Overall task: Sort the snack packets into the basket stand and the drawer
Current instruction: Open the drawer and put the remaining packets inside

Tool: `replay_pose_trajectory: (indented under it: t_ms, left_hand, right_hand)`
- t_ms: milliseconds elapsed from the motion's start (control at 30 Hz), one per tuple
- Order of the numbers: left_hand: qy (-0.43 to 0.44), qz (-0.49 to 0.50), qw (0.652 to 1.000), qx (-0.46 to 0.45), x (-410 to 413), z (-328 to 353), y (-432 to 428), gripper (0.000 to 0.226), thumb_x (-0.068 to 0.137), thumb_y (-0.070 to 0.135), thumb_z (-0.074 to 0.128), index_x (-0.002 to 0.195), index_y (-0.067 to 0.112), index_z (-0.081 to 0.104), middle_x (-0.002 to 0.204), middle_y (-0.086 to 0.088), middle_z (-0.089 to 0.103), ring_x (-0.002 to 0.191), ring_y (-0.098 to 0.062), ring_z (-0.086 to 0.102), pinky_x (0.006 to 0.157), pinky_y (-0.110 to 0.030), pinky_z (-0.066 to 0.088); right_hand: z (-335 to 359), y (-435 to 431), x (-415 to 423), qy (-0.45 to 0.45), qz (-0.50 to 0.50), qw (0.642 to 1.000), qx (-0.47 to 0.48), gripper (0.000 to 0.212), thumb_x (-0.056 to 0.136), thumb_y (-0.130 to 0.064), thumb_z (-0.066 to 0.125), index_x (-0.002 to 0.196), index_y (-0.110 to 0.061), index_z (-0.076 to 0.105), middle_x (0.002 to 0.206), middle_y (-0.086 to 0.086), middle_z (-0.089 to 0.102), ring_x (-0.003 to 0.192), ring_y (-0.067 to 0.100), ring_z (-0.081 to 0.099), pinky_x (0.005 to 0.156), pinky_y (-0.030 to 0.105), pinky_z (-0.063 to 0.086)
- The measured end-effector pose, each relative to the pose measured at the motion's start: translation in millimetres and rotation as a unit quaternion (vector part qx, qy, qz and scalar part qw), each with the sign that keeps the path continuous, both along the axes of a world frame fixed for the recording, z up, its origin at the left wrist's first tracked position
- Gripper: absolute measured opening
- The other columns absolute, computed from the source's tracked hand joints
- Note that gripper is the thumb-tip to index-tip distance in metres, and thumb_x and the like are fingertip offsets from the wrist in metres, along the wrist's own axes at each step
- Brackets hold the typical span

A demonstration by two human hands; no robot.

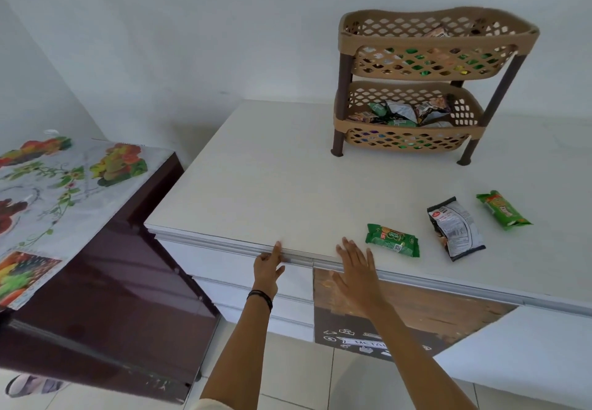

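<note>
Three snack packets lie on the white counter (272, 169): a green one (392, 240) near the front edge, a black-and-white one (455, 228) beside it, and another green one (503, 210) further right. The tan two-tier basket stand (400, 14) stands at the back right, with several packets in both tiers. My left hand (267, 270) grips the top lip of the white drawer front (224, 259), thumb above and fingers curled under; the drawer looks closed. My right hand (355, 268) is spread flat and empty over the counter's front edge, just left of the near green packet.
A maroon fridge (105, 281) with a floral cover (48, 191) stands close on the left. Below the counter on the right, a white cabinet door (528, 345) hangs open, showing a wooden interior and a dark printed box (368, 339). The floor is tiled.
</note>
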State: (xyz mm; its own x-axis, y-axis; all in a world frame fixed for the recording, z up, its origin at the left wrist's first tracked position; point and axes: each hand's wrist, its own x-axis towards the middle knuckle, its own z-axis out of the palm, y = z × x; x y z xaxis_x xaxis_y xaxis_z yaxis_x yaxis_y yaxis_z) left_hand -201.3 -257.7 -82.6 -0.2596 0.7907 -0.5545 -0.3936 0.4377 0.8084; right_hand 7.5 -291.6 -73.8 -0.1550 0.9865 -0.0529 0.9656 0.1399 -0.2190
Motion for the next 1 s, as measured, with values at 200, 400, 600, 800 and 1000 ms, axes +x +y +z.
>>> replay_pose_trajectory:
  t_ms: [200,400,600,800,1000]
  left_hand:
    - [0.013,-0.005,1.0,-0.005,-5.6,-0.7,-6.9,0.026,0.084,0.036,0.064,0.075,0.016,0.052,0.072,-0.003,0.06,0.072,-0.012,0.059,0.066,-0.025,0.047]
    - [0.046,0.016,0.999,-0.012,-2.9,1.6,-9.0,0.036,0.08,0.04,0.069,0.07,0.012,0.049,0.061,-0.003,0.056,0.066,-0.016,0.057,0.059,-0.025,0.042]
    - [0.051,0.041,0.998,-0.001,-6.2,-0.7,-16.0,0.041,0.086,0.045,0.06,0.075,0.007,0.051,0.067,-0.008,0.059,0.066,-0.018,0.06,0.057,-0.025,0.046]
    - [0.022,0.027,0.999,0.011,-17.2,-5.6,-17.6,0.032,0.094,0.035,0.05,0.076,0.009,0.049,0.074,-0.012,0.061,0.055,-0.012,0.065,0.046,-0.018,0.048]
    - [0.009,0.009,1.0,0.018,-20.9,-3.5,-19.3,0.027,0.094,0.03,0.051,0.077,0.009,0.049,0.076,-0.014,0.062,0.053,-0.01,0.067,0.045,-0.018,0.05]
  right_hand:
    - [0.9,0.3,-19.5,0.049,-0.032,0.998,0.023,0.046,0.088,-0.034,0.049,0.127,-0.008,0.053,0.144,0.014,0.043,0.135,0.031,0.038,0.108,0.055,0.016]
    - [4.5,-7.7,-62.7,0.158,0.112,0.979,0.063,0.042,0.095,-0.01,0.043,0.136,-0.005,0.041,0.147,0.01,0.037,0.138,0.023,0.031,0.117,0.032,0.021]
    - [-3.3,-4.8,-90.4,0.104,0.141,0.983,0.049,0.037,0.084,-0.014,0.063,0.118,-0.002,0.057,0.122,0.012,0.059,0.114,0.026,0.056,0.092,0.034,0.052]
    - [-12.4,-2.9,-93.3,0.1,0.122,0.984,0.078,0.043,0.082,0.002,0.06,0.124,0.002,0.054,0.125,0.016,0.059,0.117,0.03,0.056,0.1,0.038,0.045]
    - [-17.0,-5.8,-84.3,0.098,0.067,0.99,0.075,0.053,0.077,0.007,0.058,0.129,-0.002,0.05,0.128,0.014,0.055,0.122,0.031,0.049,0.104,0.037,0.044]
